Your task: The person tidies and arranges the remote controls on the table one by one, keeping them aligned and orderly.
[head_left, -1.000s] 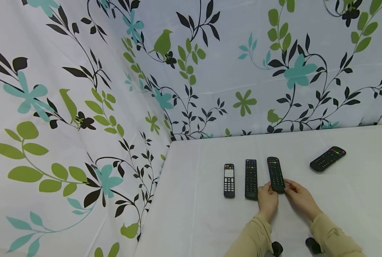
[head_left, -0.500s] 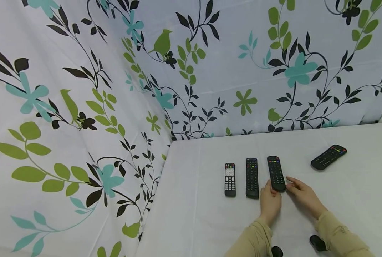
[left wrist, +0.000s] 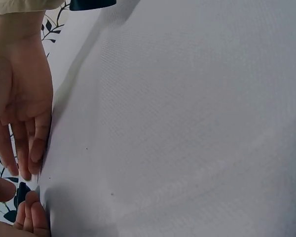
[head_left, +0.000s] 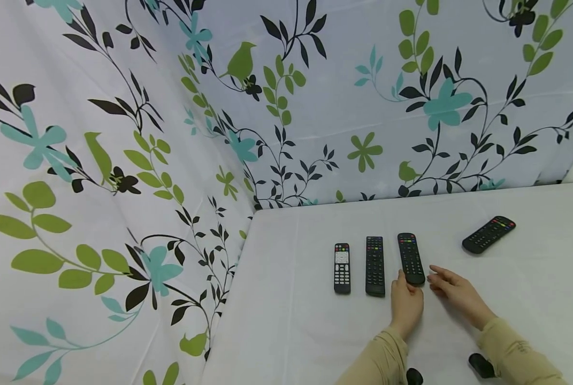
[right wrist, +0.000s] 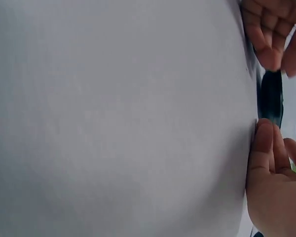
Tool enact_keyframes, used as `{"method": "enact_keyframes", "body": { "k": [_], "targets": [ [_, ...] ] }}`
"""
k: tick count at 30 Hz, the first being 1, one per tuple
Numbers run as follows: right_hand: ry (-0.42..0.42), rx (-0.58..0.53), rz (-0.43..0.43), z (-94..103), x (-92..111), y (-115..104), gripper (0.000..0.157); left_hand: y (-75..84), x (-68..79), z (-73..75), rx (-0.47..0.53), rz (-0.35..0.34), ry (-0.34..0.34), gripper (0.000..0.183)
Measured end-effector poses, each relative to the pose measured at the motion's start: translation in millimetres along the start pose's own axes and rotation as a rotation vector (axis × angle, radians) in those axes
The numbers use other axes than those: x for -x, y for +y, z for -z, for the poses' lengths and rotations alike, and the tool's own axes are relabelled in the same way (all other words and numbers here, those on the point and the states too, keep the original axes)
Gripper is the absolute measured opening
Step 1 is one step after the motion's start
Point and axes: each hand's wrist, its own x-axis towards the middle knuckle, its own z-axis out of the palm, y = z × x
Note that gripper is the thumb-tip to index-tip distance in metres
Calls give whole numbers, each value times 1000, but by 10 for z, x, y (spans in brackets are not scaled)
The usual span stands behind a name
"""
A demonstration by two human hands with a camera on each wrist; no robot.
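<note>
Four black remote controls lie on the white table. The third remote from the left lies tilted slightly, between my hands. My left hand is at its lower left corner, fingers fairly straight, the fingertips touching or very near the edge. A little to the right of that remote, my right hand hovers apart from it with relaxed fingers. The right wrist view shows the remote's dark end between the left fingertips and the right fingertips. Nearby lies the second remote.
A narrow remote with white keys is farthest left. Another remote lies slanted at the far right. A floral curtain hangs behind and left of the white table. Dark wrist devices show by the sleeves.
My right hand has let go of the third remote and drawn off to the right. The left hand has loosened and slid slightly right. The remotes keep their places.
</note>
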Motion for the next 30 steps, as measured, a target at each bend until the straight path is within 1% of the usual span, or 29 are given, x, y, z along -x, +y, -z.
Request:
{"method": "enact_keyframes", "body": {
  "k": [1, 3, 6, 8, 15, 22, 24, 26, 28, 30],
  "targets": [
    [-7, 41, 1, -24, -5, -1, 62, 9, -4, 3, -6, 30, -14, 52],
    [-12, 97, 7, -72, 3, -13, 62, 14, -11, 2, -17, 64, -30, 52],
    [-5, 137, 14, -112, 19, -34, 60, 5, -15, 4, -10, 94, -53, 51],
    [1, 136, 7, -122, 30, -45, 60, -8, -14, 9, 5, 101, -60, 50],
    [8, 137, -10, -125, 91, -71, 60, 1, 54, 58, 35, 95, -68, 47],
    [-2, 116, -37, -142, 107, -28, 63, 2, 65, 57, 82, 152, -93, 47],
    [2, 117, -30, -141, 105, -27, 62, 1, 63, 59, 90, 152, -97, 46],
    [3, 111, -25, -133, 107, -37, 62, -3, 66, 59, 91, 147, -84, 48],
    [0, 81, -23, -114, 115, -55, 62, -9, 72, 58, 86, 121, -59, 49],
    [1, 51, -24, -86, 120, -80, 63, -12, 72, 56, 65, 76, -23, 49]
  ]
}}
